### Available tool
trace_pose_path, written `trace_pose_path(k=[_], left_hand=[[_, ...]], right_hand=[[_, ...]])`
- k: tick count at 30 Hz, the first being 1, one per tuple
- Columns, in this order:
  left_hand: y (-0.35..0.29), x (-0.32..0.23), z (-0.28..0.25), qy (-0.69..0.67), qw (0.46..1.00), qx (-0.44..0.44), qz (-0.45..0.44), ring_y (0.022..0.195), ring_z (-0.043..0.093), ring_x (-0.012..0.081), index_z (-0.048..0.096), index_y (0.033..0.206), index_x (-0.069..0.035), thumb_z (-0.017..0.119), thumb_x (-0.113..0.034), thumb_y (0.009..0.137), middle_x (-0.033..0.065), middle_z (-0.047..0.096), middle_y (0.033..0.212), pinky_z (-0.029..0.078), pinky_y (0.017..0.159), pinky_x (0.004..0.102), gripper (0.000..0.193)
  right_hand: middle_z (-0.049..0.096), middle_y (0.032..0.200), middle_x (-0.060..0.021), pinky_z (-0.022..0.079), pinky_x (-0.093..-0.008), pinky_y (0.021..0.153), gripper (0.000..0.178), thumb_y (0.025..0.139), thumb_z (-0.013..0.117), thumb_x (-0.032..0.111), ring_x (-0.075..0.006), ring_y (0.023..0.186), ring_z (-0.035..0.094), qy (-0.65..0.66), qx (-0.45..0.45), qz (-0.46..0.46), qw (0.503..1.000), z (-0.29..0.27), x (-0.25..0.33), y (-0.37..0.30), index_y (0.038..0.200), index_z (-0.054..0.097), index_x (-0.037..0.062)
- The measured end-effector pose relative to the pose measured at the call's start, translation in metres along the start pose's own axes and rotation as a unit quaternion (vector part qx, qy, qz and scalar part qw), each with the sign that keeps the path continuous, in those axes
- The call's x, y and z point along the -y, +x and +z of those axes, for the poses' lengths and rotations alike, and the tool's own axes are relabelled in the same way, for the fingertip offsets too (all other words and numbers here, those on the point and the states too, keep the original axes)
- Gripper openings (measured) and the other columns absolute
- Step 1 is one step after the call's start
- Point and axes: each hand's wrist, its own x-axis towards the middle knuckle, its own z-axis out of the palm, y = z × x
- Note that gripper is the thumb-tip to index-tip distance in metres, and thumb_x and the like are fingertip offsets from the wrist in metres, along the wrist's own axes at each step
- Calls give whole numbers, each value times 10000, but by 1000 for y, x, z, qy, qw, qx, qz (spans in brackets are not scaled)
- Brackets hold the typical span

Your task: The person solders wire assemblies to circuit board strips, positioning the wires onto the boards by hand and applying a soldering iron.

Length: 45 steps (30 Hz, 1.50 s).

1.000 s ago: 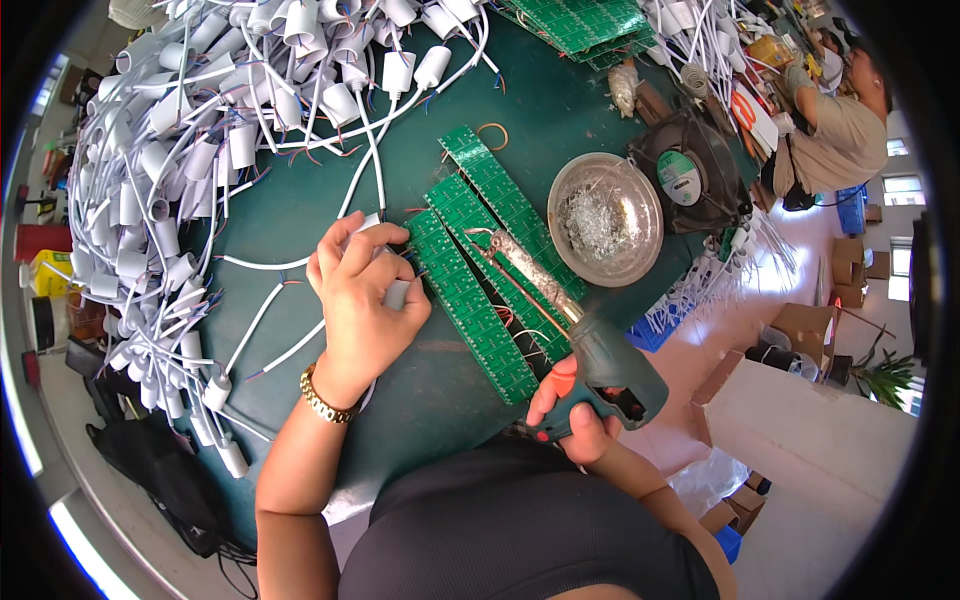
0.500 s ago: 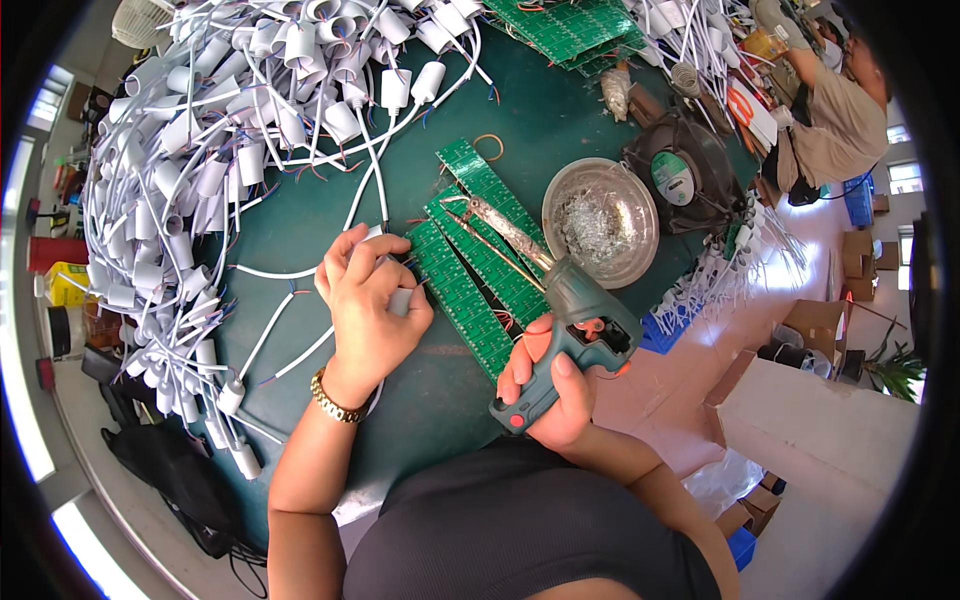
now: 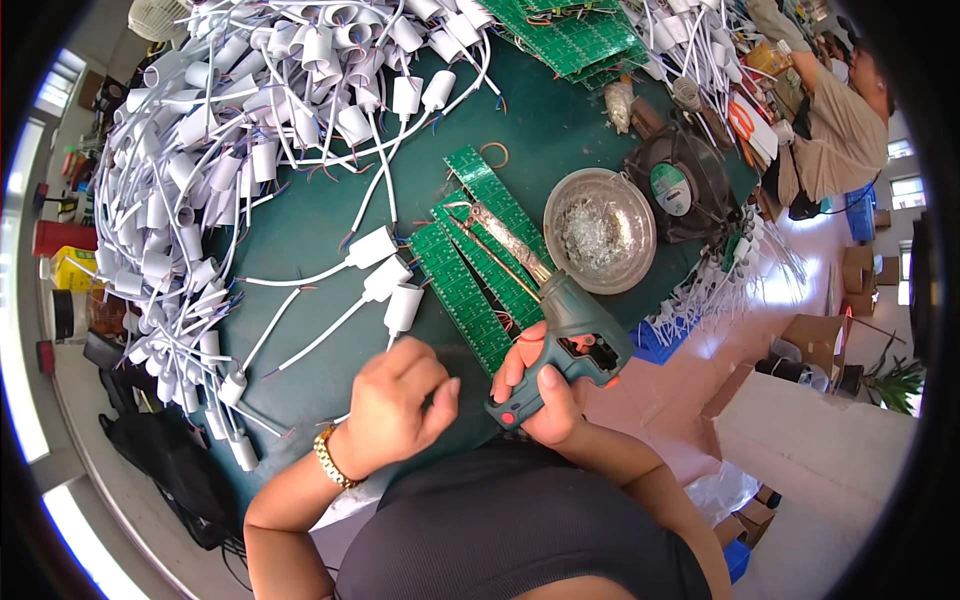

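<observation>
My right hand [image 3: 548,395] grips a dark green pistol-shaped soldering gun [image 3: 580,325]. Its metal barrel and thin solder guide tube point up and left over narrow green circuit boards [image 3: 455,290]. My left hand [image 3: 400,405], wearing a gold bracelet, is curled at the table's front; whether anything lies in its fingers is hidden. Just beyond it are three white cylindrical caps with cables, the nearest cap [image 3: 402,308] having its cable run beneath this hand. Right of the boards sits a round metal bowl [image 3: 600,230] with clear, glassy-looking bits inside.
A large heap of white capped cables [image 3: 200,160] covers the table's left and far side. Stacked green boards [image 3: 570,40] lie at the back. A black fan [image 3: 680,180] stands beside the bowl. Another person [image 3: 840,130] sits at the far right.
My left hand has pulled back toward me from the caps beside the boards, uncovering them. The soldering gun has shifted slightly down and left in my right hand.
</observation>
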Motion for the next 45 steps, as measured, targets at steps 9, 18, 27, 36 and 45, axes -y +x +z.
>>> trace_pose_path(k=[9,18,27,36,45], left_hand=[[28,54,-25,185,976,-83,-77,496,503,328,504,588,-19,637,-118,862,122,499,592,392,466,412,321],[145,85,-68,252,959,-113,66,758,632,292,580,982,-12,608,15,804,152,610,878,506,661,386,181],[253,106,-7,456,885,60,-69,923,646,354,535,1086,-48,681,-367,854,176,599,1005,541,781,431,420],[217,100,-45,173,970,-111,132,918,599,344,501,1173,-25,588,-34,884,187,589,1061,487,806,389,302],[95,-36,-107,-60,917,-370,136,656,486,102,454,1194,-11,512,-135,982,103,579,959,402,590,201,253]], right_hand=[[525,855,-141,500,-370,626,431,932,541,253,-246,686,581,36,8,-41,998,-2,-6,-3,1265,349,59],[532,872,-136,502,-375,631,426,933,543,264,-240,699,588,29,11,-52,998,-6,-7,-3,1256,354,59],[525,841,-130,495,-396,648,458,899,570,310,-241,683,579,21,-30,-77,996,-4,-11,-12,1236,361,80],[528,877,-119,493,-398,673,516,889,621,341,-257,738,587,23,3,-94,995,-15,-23,-16,1268,358,108],[533,880,-127,499,-397,653,498,897,606,327,-259,722,589,4,25,-88,996,-16,-20,-14,1259,363,87]])
